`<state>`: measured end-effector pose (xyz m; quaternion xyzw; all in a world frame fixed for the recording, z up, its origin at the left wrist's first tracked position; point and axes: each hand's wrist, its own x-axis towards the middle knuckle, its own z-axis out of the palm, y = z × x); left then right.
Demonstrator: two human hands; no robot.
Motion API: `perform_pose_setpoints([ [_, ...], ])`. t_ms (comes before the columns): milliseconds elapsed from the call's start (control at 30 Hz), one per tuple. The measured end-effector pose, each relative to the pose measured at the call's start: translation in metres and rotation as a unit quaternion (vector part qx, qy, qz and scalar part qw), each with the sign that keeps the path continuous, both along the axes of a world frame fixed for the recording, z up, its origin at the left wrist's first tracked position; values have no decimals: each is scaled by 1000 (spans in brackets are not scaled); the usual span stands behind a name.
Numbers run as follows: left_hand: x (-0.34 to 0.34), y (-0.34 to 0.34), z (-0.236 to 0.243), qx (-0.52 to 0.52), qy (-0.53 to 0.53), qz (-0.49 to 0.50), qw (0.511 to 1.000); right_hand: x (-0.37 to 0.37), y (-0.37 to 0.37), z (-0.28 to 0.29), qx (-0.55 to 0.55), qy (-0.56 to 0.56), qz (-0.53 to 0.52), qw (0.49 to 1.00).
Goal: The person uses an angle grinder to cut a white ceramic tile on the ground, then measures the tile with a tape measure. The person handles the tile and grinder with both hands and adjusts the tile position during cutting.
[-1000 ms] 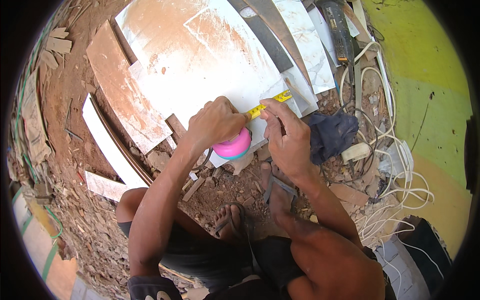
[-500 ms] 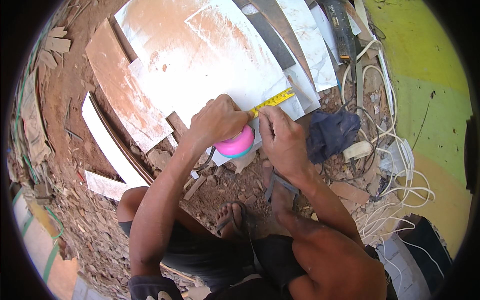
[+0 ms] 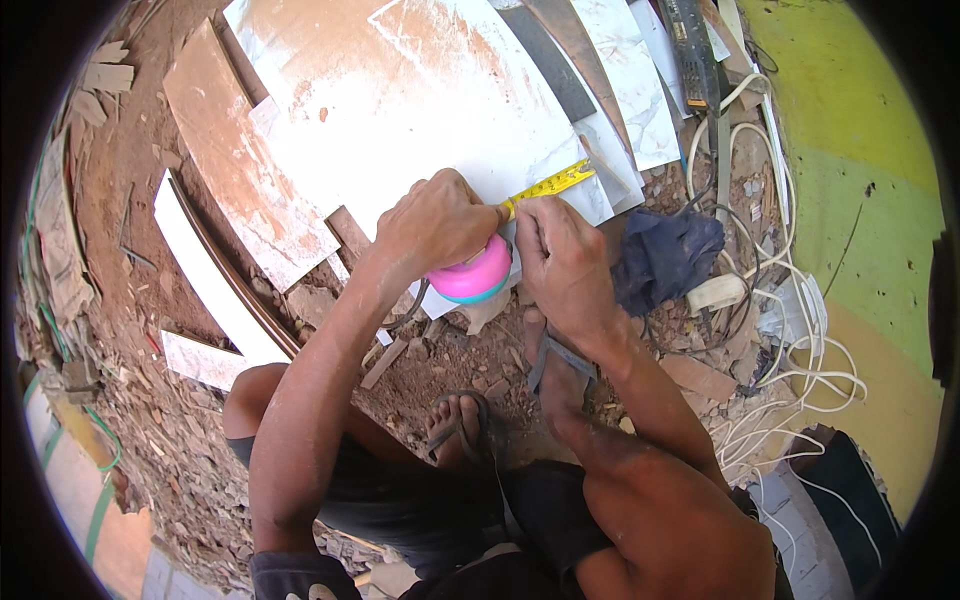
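A yellow measuring tape point(image 3: 550, 185) lies stretched across a white marbled tile point(image 3: 440, 110), its far end close to the tile's right edge. My left hand point(image 3: 437, 225) is closed over the tape's near end, fingers curled down onto the tile. A round pink and teal object point(image 3: 473, 272) shows just beneath my left wrist; its kind is unclear. Beside the tape, my right hand point(image 3: 565, 255) is closed in a pinch, fingertips against the tape's near edge. Whatever sits between those fingertips is too small or hidden to make out.
More tile pieces lie left, including a dusty one point(image 3: 240, 150) and a white strip point(image 3: 215, 265). A power tool point(image 3: 690, 60) rests at the upper right. Dark cloth point(image 3: 668, 255) and tangled white cable point(image 3: 790, 350) lie right. Rubble point(image 3: 190, 430) covers the ground around my feet.
The whole view has shifted slightly, with the tile and rubble a little higher in the picture. Both hands keep nearly the same hold beside the tape.
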<state>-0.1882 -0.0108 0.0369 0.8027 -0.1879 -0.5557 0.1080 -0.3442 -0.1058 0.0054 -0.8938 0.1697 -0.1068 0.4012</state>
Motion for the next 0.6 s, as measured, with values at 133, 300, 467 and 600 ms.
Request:
perform_pose_setpoints([
  [133, -13, 14, -24, -87, -105, 47, 990, 1, 1, 3, 8, 9, 2, 1000],
  [300, -12, 15, -27, -101, -109, 31, 988, 4, -1, 7, 15, 35, 4, 999],
  [467, -12, 14, -26, -94, -103, 32, 990, 4, 1, 8, 15, 29, -2, 999],
  [600, -14, 16, -29, -106, -114, 32, 987, 6, 1, 6, 13, 22, 4, 1000],
])
